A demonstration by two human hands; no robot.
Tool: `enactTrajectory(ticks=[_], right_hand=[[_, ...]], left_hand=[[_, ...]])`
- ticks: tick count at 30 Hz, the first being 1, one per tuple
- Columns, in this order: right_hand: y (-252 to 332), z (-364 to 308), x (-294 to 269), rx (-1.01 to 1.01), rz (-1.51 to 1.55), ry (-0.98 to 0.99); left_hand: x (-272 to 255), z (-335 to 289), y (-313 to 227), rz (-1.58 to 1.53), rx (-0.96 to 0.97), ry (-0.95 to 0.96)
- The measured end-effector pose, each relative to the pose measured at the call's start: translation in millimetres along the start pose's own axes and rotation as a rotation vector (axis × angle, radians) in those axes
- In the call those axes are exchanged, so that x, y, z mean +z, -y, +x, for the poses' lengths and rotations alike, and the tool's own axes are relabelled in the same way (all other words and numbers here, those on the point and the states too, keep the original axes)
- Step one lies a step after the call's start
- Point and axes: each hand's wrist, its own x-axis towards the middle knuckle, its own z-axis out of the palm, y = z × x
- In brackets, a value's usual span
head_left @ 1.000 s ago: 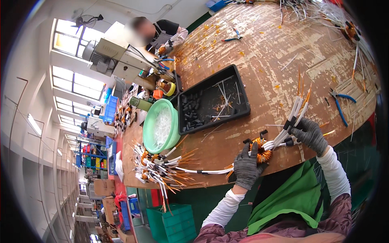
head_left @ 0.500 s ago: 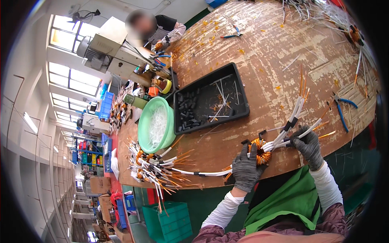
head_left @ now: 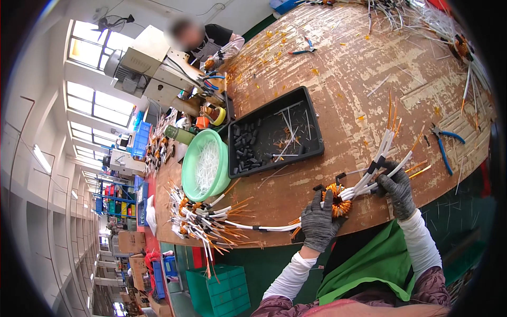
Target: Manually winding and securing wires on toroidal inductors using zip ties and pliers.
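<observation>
Near the table's front edge lies a toroidal coil [head_left: 339, 200] of orange copper wire, with white-sleeved leads running out on both sides. My left hand [head_left: 320, 224], in a grey glove, is closed on the coil's left side. My right hand [head_left: 397, 191], gloved the same way, has its fingers closed around the white-sleeved leads [head_left: 365, 185] to the right of the coil. A black sleeve [head_left: 378, 160] bundles some of those leads beyond that hand. The bare orange wire ends point up and to the right. The fingertips of both hands are partly hidden.
A black tray [head_left: 275, 168] with short black tubes and white scraps stands mid-table. Beside it is a green basin [head_left: 224, 168] of white sleeves. More wired coils [head_left: 193, 217] pile up at left. Blue-handled cutters [head_left: 444, 150] lie at right. A co-worker [head_left: 208, 45] sits across the table.
My right hand has shifted slightly left and down along the leads, and the lead ends have tilted a little. My left hand stays on the coil.
</observation>
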Motion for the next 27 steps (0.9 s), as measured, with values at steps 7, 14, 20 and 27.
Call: enactTrajectory(ticks=[7, 14, 20, 27], right_hand=[[-4.6, 0.3, -4.3, -0.043, 0.029, 0.055], [-0.2, 0.3, -2.6, -0.020, 0.040, 0.052], [-3.5, 0.1, -5.9, -0.027, 0.029, 0.062], [-8.7, 2.0, -9.6, -0.042, 0.019, 0.062]], left_hand=[[-3.6, 1.8, -2.6, 0.020, 0.001, -0.021], [-2.8, 2.0, -2.8, 0.004, -0.008, -0.015], [-4.0, 1.6, -3.3, -0.008, -0.011, -0.006], [-3.4, 1.8, -2.9, -0.013, -0.011, -0.007]])
